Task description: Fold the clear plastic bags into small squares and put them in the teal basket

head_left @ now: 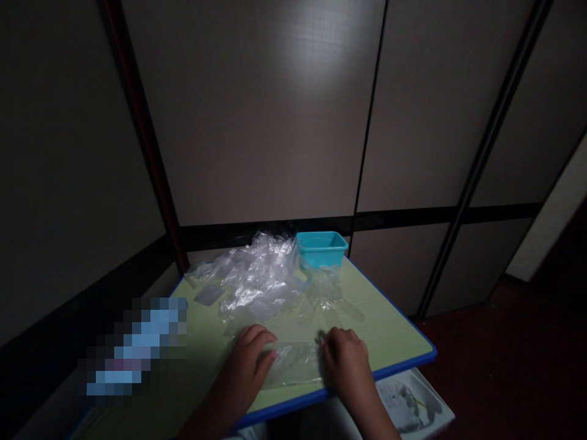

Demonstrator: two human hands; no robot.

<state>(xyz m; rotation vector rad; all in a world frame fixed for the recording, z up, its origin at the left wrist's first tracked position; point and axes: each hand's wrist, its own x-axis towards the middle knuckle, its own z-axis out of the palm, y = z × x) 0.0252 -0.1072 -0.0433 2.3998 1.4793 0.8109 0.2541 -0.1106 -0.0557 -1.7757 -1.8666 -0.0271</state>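
A clear plastic bag (pixel 298 363) lies flat near the front edge of the pale green table, between my two hands. My left hand (pixel 250 360) rests at the bag's left end, thumb and fingers apart. At the right end, my right hand (pixel 343 360) has its fingers pinched together at the bag's edge; what they hold is hard to make out. Beyond the hands is a large heap of crumpled clear plastic bags (pixel 263 269), with a few flatter clear pieces (pixel 328 308) to its right.
A turquoise plastic bin (pixel 323 249) stands at the table's back corner. The table (pixel 389 336) has a blue edge and backs onto wardrobe panels. A blurred blue item (pixel 147 342) is at the left. Below the right edge sits a white box (pixel 413 403).
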